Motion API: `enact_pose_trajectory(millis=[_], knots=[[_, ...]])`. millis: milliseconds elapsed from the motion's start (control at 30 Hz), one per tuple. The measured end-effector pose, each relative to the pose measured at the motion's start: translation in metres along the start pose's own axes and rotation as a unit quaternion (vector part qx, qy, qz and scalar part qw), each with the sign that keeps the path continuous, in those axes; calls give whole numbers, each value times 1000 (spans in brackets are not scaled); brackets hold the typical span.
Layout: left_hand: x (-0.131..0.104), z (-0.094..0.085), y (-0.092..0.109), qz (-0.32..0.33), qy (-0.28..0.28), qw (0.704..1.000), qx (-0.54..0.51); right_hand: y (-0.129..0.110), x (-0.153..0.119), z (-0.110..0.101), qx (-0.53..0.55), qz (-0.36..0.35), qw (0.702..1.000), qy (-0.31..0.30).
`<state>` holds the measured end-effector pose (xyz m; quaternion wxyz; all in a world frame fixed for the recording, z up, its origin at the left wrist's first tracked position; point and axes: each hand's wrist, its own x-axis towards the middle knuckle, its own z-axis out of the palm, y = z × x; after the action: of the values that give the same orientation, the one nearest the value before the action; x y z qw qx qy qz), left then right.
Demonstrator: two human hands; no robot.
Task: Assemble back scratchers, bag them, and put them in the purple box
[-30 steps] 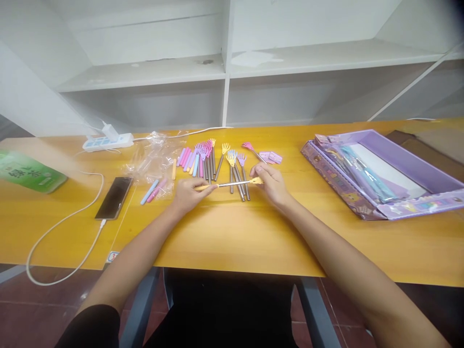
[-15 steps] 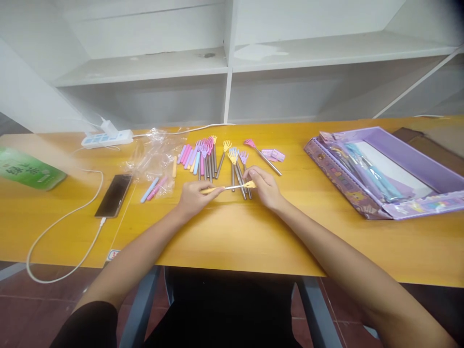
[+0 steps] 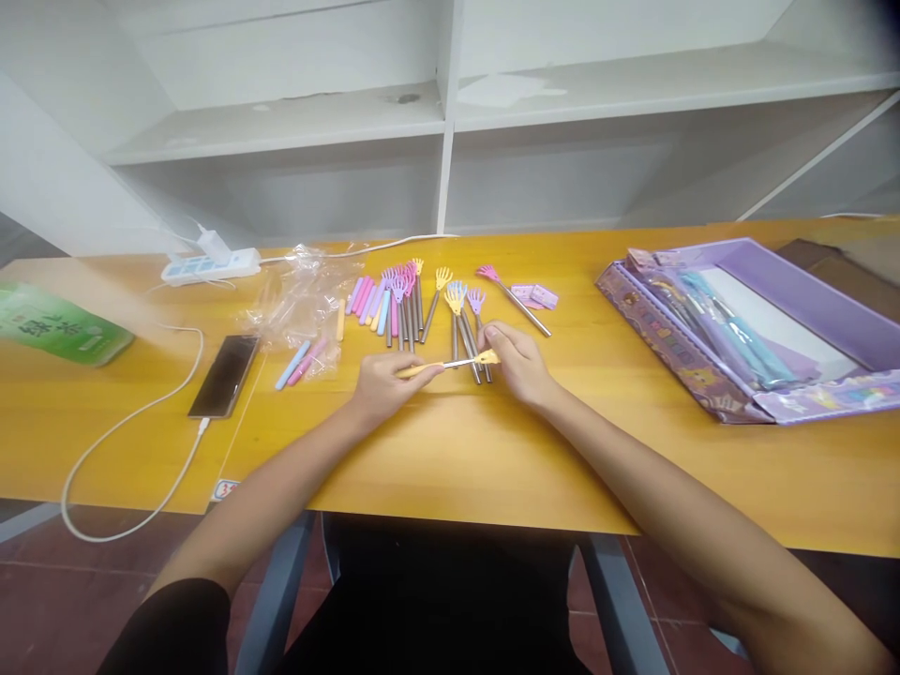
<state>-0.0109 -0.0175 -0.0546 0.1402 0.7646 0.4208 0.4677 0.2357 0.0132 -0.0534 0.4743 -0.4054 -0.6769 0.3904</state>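
Between my two hands lies a small yellow back scratcher with a metal rod, held level above the table. My left hand is closed round its yellow handle. The fingers of my right hand pinch its yellow claw head. Just beyond my hands, several back scratchers with pink, purple, blue and yellow claw heads lie on the table, their metal rods toward me. One pink-headed back scratcher rests apart on the right. Left of the pile are several loose coloured handle sleeves, and a blue sleeve beside a pink one.
A clear plastic bag lies left of the pile. Further left are a phone on a white cable, a power strip and a green bottle. At right sits an open purple box with wrapped items. White shelves stand behind.
The view has shifted slightly. Both hands keep their hold on the yellow back scratcher, with hardly any movement between them.
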Motion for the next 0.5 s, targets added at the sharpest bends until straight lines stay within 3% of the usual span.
enact_pose_trajectory(millis=[367,500], knots=[[-2,2,2,0,-4,1000,2,-2,-3,0,-10,7,1000,-1],[6,-5,-1,2,-14,999,33,7,-2,6,39,54,998,2]])
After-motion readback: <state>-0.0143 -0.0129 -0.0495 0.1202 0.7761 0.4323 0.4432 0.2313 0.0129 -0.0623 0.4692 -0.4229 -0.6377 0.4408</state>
